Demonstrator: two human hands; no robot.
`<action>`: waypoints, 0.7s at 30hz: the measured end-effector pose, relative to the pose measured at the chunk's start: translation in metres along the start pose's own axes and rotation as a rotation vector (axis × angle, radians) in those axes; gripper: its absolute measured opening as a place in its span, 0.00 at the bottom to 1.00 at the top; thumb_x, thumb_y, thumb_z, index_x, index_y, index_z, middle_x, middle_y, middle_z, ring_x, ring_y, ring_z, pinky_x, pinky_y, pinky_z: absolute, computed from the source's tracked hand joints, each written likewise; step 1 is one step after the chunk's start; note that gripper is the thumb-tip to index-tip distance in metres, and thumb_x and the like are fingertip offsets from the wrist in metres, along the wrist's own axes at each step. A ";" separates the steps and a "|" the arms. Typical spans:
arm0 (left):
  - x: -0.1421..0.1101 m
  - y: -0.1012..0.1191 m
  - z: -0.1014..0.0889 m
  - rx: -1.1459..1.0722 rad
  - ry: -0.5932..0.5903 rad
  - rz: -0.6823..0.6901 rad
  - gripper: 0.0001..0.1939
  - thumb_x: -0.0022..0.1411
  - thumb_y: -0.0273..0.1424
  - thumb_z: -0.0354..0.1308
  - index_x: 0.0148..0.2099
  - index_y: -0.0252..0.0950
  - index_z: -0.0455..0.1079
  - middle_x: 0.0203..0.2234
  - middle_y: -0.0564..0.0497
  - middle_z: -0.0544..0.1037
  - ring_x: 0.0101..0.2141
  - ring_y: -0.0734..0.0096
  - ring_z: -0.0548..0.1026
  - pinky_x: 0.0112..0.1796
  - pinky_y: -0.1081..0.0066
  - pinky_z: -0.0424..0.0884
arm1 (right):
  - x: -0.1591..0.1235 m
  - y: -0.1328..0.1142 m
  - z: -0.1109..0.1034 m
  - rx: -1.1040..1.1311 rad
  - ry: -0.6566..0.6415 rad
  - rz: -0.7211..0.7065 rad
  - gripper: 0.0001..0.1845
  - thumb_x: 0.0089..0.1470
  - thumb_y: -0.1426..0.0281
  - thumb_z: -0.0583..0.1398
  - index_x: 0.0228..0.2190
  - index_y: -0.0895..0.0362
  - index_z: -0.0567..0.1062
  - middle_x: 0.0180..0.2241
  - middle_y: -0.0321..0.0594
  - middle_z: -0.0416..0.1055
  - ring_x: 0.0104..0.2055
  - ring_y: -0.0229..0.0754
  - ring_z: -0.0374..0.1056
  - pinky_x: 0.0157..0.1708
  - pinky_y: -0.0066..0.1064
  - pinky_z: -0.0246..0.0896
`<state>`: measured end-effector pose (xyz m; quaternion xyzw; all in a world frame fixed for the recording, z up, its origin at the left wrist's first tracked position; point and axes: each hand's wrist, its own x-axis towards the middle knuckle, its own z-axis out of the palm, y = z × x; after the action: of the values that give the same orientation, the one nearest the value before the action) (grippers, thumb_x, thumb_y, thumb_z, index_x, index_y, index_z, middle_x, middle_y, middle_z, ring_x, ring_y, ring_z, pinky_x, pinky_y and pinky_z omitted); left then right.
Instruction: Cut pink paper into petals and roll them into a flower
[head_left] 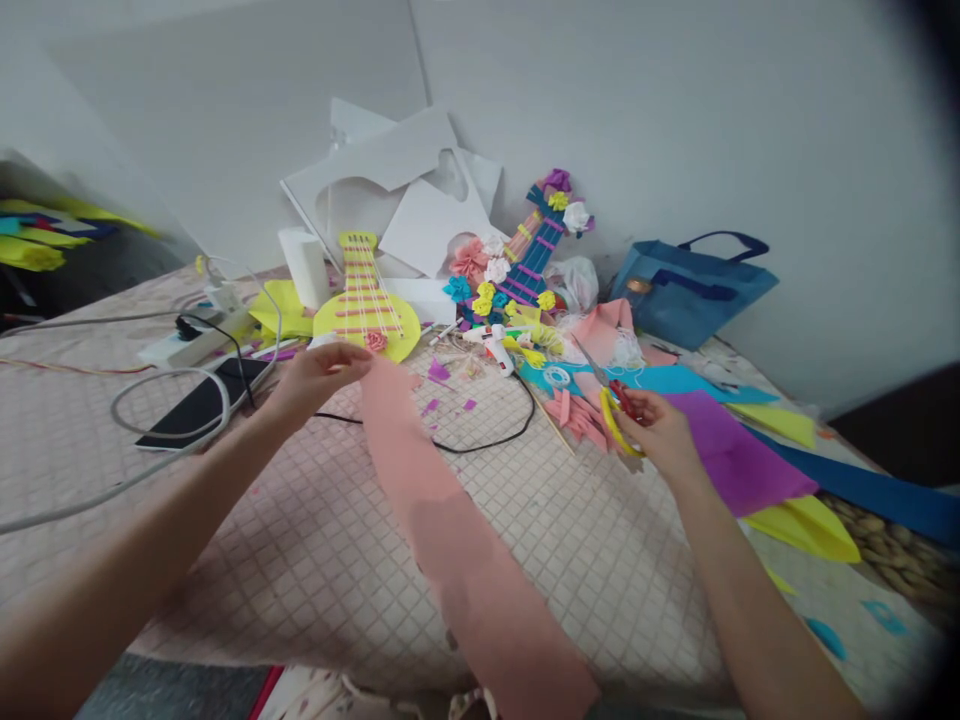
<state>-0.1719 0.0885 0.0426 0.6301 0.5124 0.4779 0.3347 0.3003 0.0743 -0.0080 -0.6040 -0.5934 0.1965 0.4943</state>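
Pale quilted tablecloth (600, 560) underlies the work. One long pink paper strip (457, 530) runs from the near edge to the left hand (326, 370), far end pinched in its fingertips. Right hand (660, 430), closed round red-and-yellow-handled metal scissors (608, 412), is apart, rightward. Beyond: yellow guitar-shaped cutout (341, 325).

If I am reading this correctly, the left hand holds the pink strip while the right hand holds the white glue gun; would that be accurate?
Not quite: the head view shows the right hand holding scissors, not the white glue gun. The left hand does hold the pink strip.
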 end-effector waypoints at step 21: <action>0.050 -0.015 0.043 0.793 -0.096 0.370 0.25 0.55 0.31 0.55 0.55 0.34 0.63 0.55 0.39 0.64 0.54 0.50 0.63 0.51 0.52 0.61 | -0.009 -0.013 0.015 0.194 -0.007 -0.005 0.23 0.38 0.58 0.67 0.36 0.55 0.73 0.35 0.41 0.75 0.35 0.44 0.71 0.34 0.34 0.67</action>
<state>-0.1351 0.1437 0.0278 0.8124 0.5188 0.2663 -0.0008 0.2793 0.0691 -0.0071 -0.5510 -0.5750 0.2541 0.5489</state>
